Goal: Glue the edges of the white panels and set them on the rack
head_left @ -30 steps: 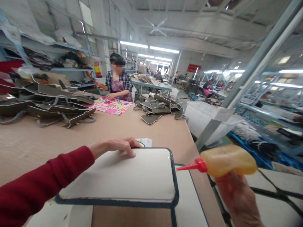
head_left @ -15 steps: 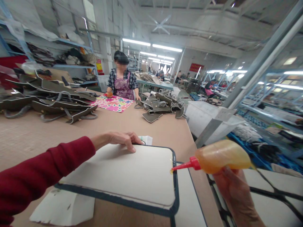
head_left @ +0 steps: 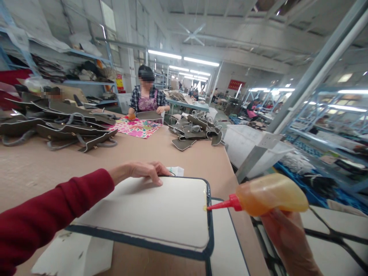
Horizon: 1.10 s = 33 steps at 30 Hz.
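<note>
The left hand (head_left: 145, 171) pinches a panel (head_left: 152, 207) while the right hand (head_left: 289, 235), wrapped round a bottle (head_left: 273, 193), seemingly glues its right edge (head_left: 210, 228), next needing steady tracing.

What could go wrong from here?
1. Overrun: the right hand holds the bottle with its red nozzle at the white panel's right edge; a harder squeeze could spread the yellow liquid across the white face.
2. Drips: another panel shows below that edge and might catch spills.
3. Shift: the left hand holds only the far edge, so the near side could swing.
</note>
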Motion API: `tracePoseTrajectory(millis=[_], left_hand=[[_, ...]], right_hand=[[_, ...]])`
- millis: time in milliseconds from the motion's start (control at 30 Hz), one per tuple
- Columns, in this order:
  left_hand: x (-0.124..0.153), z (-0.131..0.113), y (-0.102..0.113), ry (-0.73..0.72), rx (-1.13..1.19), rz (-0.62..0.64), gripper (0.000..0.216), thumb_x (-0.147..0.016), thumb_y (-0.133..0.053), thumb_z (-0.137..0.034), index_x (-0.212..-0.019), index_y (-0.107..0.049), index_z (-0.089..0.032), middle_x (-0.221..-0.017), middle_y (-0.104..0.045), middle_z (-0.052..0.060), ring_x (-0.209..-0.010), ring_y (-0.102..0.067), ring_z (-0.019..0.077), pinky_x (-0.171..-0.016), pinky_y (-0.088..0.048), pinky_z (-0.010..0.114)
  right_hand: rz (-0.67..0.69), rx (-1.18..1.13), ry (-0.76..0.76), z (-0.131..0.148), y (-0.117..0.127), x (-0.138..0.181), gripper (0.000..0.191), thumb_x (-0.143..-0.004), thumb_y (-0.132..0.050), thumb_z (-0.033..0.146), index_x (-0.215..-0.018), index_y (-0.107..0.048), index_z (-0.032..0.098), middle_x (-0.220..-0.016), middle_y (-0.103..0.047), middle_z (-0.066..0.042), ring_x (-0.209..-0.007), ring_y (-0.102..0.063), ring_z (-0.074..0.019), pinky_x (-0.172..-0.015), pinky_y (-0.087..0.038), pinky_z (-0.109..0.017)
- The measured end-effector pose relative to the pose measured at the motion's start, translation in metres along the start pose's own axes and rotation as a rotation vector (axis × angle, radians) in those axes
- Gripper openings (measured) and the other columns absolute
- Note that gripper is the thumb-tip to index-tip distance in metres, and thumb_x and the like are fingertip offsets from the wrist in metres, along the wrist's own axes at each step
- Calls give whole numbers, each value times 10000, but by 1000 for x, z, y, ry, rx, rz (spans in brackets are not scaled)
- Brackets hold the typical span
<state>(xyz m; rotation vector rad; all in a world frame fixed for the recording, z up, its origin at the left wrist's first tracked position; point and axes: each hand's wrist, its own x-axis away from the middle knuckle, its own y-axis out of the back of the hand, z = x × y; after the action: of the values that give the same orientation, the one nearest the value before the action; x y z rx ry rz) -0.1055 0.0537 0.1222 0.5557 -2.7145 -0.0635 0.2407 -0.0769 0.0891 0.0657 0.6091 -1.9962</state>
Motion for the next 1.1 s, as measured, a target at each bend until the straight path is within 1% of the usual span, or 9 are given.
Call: tracePoseTrajectory(millis=[100, 267, 433, 567, 733, 833, 967, 1033, 1100], left_hand=[[1, 0, 1, 0, 0, -10, 431, -647, -631, -223, -1073, -673, -175, -943, -702, 29, -830, -618, 221, -773, -449, 276], [1, 2, 2, 13, -13, -50, 435, -628, -642, -237, -1057, -682, -176, -941, -708, 15, -837, -617, 221, -758, -455, 260], [1, 7, 6, -8, 10, -43, 458, -631, -636, -214, -1086, -666, -171, -984, -703, 16, -844, -622, 213, -786, -446, 252], [2, 13, 10, -5, 27, -47, 459, -634, -641, -224, -1089, -663, -173, -1008, -697, 21, -885, -616, 225, -809, -443, 259], [3, 18, 12, -3, 55, -78, 470, -632, -645, -209, -1099, -656, -161, -1019, -695, 25, -911, -611, 223, -818, -440, 249], [4, 21, 12, -8, 81, -67, 470, -636, -640, -210, -1103, -654, -156, -1035, -690, 29, -931, -607, 228, -828, -439, 253], [5, 28, 13, 7, 120, -116, 499, -623, -653, -207, -1120, -642, -168, -1047, -689, 20, -956, -605, 230, -833, -444, 253], [5, 30, 12, 1, 142, -150, 499, -617, -657, -201, -1114, -643, -165, -1048, -691, 21, -962, -608, 228, -838, -444, 254], [5, 32, 10, -12, 170, -162, 487, -621, -656, -200, -1106, -645, -163, -1065, -685, 27, -966, -609, 230, -842, -445, 263]], right_hand=[[23, 13, 10, 1, 4, 2, 413, -472, -817, 332, -847, -680, 227, -778, -677, -46, -712, -629, -215, -937, -393, -485], [42, 5, -48, 6, 8, 7, 428, -446, -817, 327, -841, -683, 235, -764, -674, -51, -721, -623, -243, -881, -430, -515], [83, 14, -32, 10, 5, 11, 416, -443, -815, 327, -832, -685, 254, -755, -670, -38, -707, -622, -243, -899, -409, -523], [64, 26, -38, 13, 3, 13, 468, -409, -823, 333, -848, -677, 266, -776, -675, -52, -694, -616, -261, -871, -415, -551], [1, 16, -83, 13, 1, 16, 493, -357, -836, 330, -817, -681, 247, -736, -670, -60, -633, -606, -236, -714, -512, -461], [-34, 12, -96, 12, 2, 18, 505, -346, -839, 332, -817, -684, 237, -752, -675, -71, -641, -615, -241, -664, -529, -428], [-24, 18, -50, 8, 8, 19, 420, -399, -829, 308, -786, -685, 228, -717, -677, -60, -594, -614, -226, -683, -533, -431], [-36, 2, -15, 5, 11, 20, 393, -449, -818, 288, -814, -684, 226, -727, -682, -55, -600, -622, -217, -673, -543, -398], [-63, -17, 23, 2, 12, 21, 380, -482, -809, 264, -838, -684, 219, -753, -689, -52, -632, -635, -208, -643, -553, -337]])
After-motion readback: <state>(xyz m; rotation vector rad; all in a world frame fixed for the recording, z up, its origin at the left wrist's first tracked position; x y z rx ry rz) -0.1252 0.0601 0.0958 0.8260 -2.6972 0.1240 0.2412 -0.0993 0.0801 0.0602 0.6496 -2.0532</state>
